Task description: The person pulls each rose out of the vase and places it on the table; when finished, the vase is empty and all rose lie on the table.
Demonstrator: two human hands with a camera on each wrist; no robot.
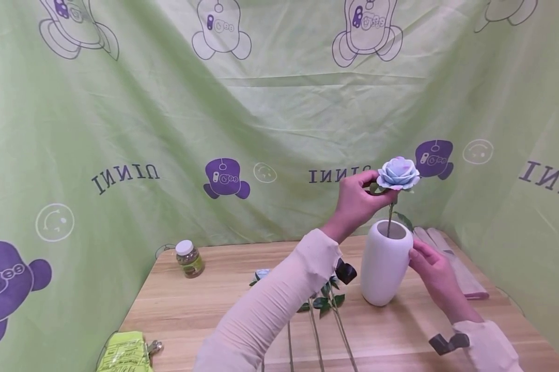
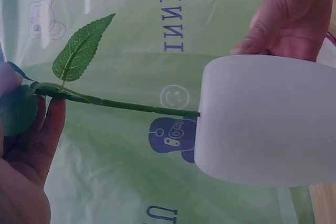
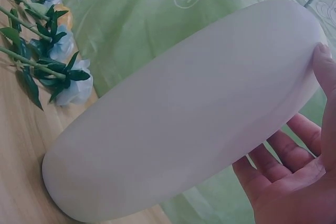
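A pale blue artificial rose (image 1: 398, 174) stands upright over a white vase (image 1: 385, 268), its green stem (image 2: 131, 106) running down into the vase's mouth. My left hand (image 1: 356, 201) pinches the stem just under the bloom. Below those fingers, a single serrated leaf (image 2: 83, 51) sticks out. On the vase's right side near the rim, my right hand (image 1: 439, 276) holds it, with thumb in front and fingers behind in the right wrist view. The stem's lower end is hidden inside the vase.
More artificial roses lie left of the vase, including a blue one (image 3: 76, 85) and an orange one (image 3: 64, 17). A white-lidded jar (image 1: 190, 260) stands back left, a clipped lime-green bag (image 1: 125, 354) front left. Pale fabric, perhaps gloves (image 1: 461, 268), lies behind the right hand.
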